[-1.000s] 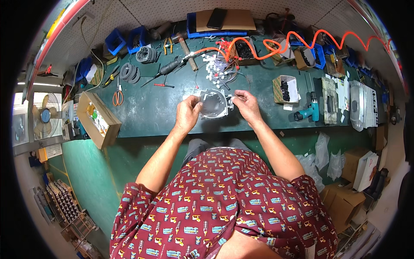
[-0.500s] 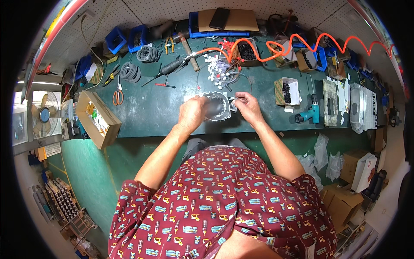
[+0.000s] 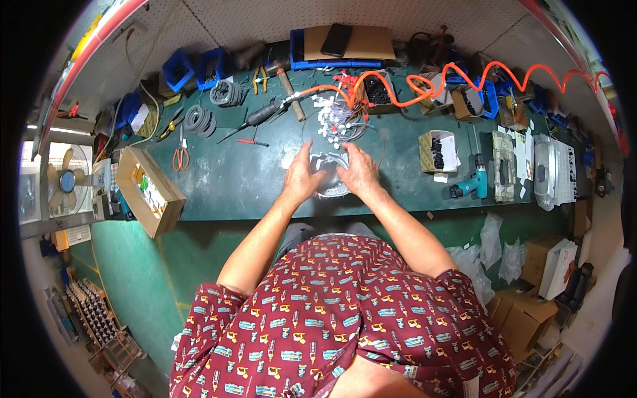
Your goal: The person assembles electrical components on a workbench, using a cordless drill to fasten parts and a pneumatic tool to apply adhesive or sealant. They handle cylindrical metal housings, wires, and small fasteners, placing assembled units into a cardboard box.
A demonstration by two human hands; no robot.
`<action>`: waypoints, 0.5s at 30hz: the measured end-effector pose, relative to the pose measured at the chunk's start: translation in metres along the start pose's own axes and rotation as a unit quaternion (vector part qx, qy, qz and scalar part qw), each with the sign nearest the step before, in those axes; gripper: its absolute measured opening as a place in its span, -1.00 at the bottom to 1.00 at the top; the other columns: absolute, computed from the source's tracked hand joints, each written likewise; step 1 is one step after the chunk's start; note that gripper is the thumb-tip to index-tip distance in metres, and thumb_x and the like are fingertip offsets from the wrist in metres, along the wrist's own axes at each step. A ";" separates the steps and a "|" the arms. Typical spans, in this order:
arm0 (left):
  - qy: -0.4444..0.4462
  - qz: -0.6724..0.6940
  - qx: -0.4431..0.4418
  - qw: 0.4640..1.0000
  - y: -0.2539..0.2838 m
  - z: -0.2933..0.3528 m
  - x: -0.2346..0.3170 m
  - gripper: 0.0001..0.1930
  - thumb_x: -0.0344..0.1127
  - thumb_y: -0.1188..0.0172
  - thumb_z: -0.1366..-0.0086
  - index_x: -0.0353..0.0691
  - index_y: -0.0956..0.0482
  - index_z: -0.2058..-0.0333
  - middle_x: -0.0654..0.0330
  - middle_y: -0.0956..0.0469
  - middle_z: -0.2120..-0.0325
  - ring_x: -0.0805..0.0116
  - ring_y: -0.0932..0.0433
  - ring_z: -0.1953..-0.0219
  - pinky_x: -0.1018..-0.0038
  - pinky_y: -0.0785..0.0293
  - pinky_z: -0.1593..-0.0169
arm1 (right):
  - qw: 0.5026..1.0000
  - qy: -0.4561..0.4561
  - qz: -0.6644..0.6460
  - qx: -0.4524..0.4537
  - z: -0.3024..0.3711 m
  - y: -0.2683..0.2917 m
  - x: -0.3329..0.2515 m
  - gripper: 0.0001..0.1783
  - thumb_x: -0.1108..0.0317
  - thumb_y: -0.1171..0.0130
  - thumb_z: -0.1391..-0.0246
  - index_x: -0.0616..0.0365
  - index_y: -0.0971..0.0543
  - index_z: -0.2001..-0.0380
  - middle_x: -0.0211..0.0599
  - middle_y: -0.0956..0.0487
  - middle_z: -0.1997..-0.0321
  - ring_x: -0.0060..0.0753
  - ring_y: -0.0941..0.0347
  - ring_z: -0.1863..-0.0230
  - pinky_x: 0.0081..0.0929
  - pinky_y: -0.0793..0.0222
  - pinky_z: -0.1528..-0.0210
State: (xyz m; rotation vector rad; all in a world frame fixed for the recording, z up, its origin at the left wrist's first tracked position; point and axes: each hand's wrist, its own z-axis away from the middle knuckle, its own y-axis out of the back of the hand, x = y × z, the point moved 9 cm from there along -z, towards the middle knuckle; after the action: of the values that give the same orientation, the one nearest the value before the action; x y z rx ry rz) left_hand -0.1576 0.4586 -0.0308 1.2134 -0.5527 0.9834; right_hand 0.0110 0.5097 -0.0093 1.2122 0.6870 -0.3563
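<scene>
A round, pale grey metal housing [image 3: 334,192] with a notched rim is at the bench's front edge, between my two hands. My left hand [image 3: 300,175] grips its left side, fingers stretched along the outside and thumb toward the middle. On the opposite side, my right hand [image 3: 359,172] grips it in the same way. The palms and fingers cover both flanks of the housing, and its inside looks blurred. Just beyond it lies a heap of wires with white connectors [image 3: 335,119].
An orange coiled air hose [image 3: 401,99] runs to a screwdriver-like air tool [image 3: 264,113]. At the right are a small box of black parts [image 3: 450,151] and a teal power drill [image 3: 470,184]. At left are a cardboard box [image 3: 151,202] and orange-handled scissors [image 3: 180,158].
My right hand has let go of the small part at the housing's right side and moved in against the housing. My left hand has opened out along its left side. The housing has turned.
</scene>
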 end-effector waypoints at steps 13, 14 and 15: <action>-0.065 0.030 0.027 0.997 -0.010 -0.007 -0.003 -0.20 -0.44 -0.31 -0.15 -0.21 -0.22 -0.39 0.00 -0.65 0.43 0.27 -0.67 0.42 0.31 -0.58 0.36 | 1.000 0.007 0.011 0.019 -0.005 -0.024 0.025 -0.42 0.26 -0.28 0.01 0.06 -0.49 -0.14 -0.09 -0.55 -0.16 0.08 -0.47 -0.18 -0.05 -0.45 -0.20; -0.045 0.007 0.026 0.999 -0.004 -0.005 -0.005 -0.18 -0.42 -0.33 -0.16 -0.19 -0.21 -0.40 -0.06 -0.66 0.32 0.24 -0.69 0.33 0.31 -0.59 0.29 | 0.999 -0.009 -0.029 -0.019 0.001 -0.011 0.011 -0.34 0.19 -0.31 0.01 0.10 -0.46 -0.19 -0.03 -0.52 -0.21 0.10 -0.40 -0.27 -0.04 -0.34 -0.32; -0.028 -0.021 0.020 0.999 -0.002 -0.005 -0.004 -0.16 -0.39 -0.34 -0.16 -0.18 -0.19 -0.42 -0.12 -0.67 0.22 0.21 -0.70 0.24 0.30 -0.61 0.22 | 0.996 0.027 -0.080 -0.011 -0.003 -0.012 0.014 -0.25 0.09 -0.35 0.00 0.15 -0.44 -0.24 0.05 -0.48 -0.26 0.12 -0.32 -0.34 -0.02 -0.25 -0.39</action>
State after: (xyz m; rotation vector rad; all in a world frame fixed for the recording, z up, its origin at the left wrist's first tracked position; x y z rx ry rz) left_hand -0.1581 0.4618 -0.0362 1.2866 -0.5506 0.9315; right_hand 0.0135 0.5095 -0.0280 1.1528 0.8364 -0.4495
